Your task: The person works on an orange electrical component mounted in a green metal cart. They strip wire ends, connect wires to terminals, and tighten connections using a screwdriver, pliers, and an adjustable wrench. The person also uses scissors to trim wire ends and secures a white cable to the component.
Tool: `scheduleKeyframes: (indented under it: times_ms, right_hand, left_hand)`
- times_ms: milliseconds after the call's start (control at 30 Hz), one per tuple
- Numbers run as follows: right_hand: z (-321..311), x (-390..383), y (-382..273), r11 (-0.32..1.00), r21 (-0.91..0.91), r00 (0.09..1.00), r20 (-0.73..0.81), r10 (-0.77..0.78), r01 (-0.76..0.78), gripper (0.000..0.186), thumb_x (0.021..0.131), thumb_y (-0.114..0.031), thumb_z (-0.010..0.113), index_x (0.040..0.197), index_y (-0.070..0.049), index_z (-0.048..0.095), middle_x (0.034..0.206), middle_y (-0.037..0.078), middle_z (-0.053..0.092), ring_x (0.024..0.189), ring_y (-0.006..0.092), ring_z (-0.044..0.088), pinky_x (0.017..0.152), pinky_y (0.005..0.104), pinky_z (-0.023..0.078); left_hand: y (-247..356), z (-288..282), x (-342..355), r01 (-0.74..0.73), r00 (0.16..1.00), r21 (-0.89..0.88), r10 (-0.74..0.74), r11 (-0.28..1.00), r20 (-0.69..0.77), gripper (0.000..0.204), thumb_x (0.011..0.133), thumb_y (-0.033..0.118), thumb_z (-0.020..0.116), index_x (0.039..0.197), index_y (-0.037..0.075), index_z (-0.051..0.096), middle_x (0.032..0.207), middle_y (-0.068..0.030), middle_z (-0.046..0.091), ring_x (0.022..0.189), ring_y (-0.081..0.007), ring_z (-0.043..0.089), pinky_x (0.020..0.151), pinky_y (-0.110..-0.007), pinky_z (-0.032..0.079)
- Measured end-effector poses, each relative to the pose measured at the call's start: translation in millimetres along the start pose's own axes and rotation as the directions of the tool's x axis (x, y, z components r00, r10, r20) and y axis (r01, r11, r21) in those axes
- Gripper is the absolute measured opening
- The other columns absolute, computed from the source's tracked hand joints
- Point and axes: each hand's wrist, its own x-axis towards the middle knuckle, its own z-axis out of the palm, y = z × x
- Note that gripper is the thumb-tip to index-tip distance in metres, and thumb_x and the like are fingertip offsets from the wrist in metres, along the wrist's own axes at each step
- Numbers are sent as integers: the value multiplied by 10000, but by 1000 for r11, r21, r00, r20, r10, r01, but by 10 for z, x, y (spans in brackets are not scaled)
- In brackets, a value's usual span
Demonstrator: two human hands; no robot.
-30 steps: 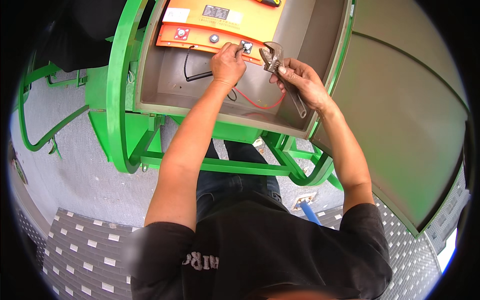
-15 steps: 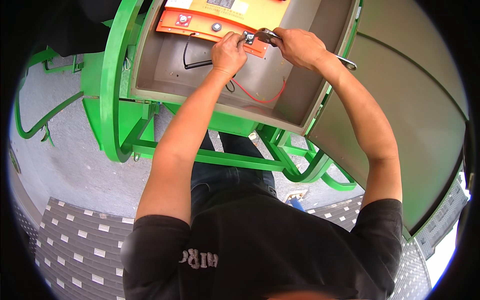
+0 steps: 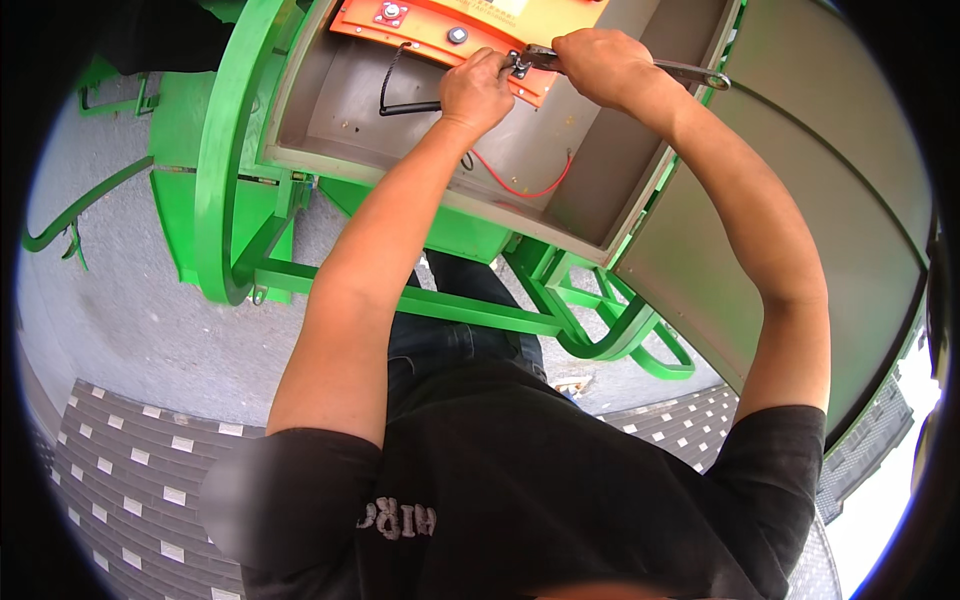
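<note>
My right hand (image 3: 607, 68) is closed around a metal wrench (image 3: 695, 73), whose handle sticks out past my wrist to the right. The wrench's head meets the black terminal (image 3: 518, 64) at the right end of an orange battery unit (image 3: 425, 38). Close against that same terminal, the fingers of my left hand (image 3: 477, 92) are pinched together; what they hold is hidden. A black cable (image 3: 408, 108) runs from the orange panel toward my left hand. Below my left wrist, a red wire (image 3: 520, 194) curves over the floor of the compartment.
The orange unit sits in a grey metal compartment (image 3: 345, 150) framed by green tubing (image 3: 215, 200). A large grey door panel (image 3: 800, 200) hangs open at the right. On the orange face are a red terminal (image 3: 390, 13) and a round black button (image 3: 457, 35).
The wrench has swung so that its handle end sits higher and farther right. Both hands have shifted slightly up and right in view, and the whole view has moved a little.
</note>
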Motion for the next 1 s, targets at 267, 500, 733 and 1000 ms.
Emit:
scheduleKeyframes:
  times_ms: [267, 500, 733, 1000]
  right_hand:
    - [79, -34, -21, 970, -195, 976, -133, -174, 146, 213, 940, -79, 588, 1149, -79, 631, 971, 119, 710, 897, 329, 724, 734, 442, 595]
    - [144, 8, -67, 951, -262, 970, -135, -204, 163, 181, 928, -83, 598, 1106, -67, 626, 977, 104, 674, 866, 300, 720, 729, 400, 601]
    - [136, 2, 35, 940, -257, 942, -190, -277, 225, 129, 911, -79, 596, 1032, -58, 636, 1004, 100, 658, 857, 312, 715, 714, 418, 600]
    - [106, -34, -31, 983, -129, 979, -137, -149, 131, 139, 964, -126, 587, 1003, -17, 664, 998, 142, 703, 877, 348, 722, 723, 448, 596]
  left_hand:
    - [7, -19, 5, 9, 1000, 3, -10, 1000, 24, 55, 855, 108, 708, 905, 93, 725, 904, -62, 701, 804, -347, 685, 717, -450, 556]
    - [10, -27, -5, -1, 1000, -6, 1, 1000, 17, 77, 845, 113, 696, 915, 100, 724, 934, -56, 702, 823, -345, 689, 736, -449, 565]
    - [15, -21, -5, 20, 999, 17, -21, 1000, 33, 65, 828, 124, 679, 881, 110, 715, 937, -53, 697, 830, -339, 697, 742, -454, 572]
    - [18, -16, 2, 19, 1000, 3, -19, 1000, 24, 65, 858, 126, 706, 910, 89, 719, 929, -59, 704, 822, -343, 689, 730, -449, 560]
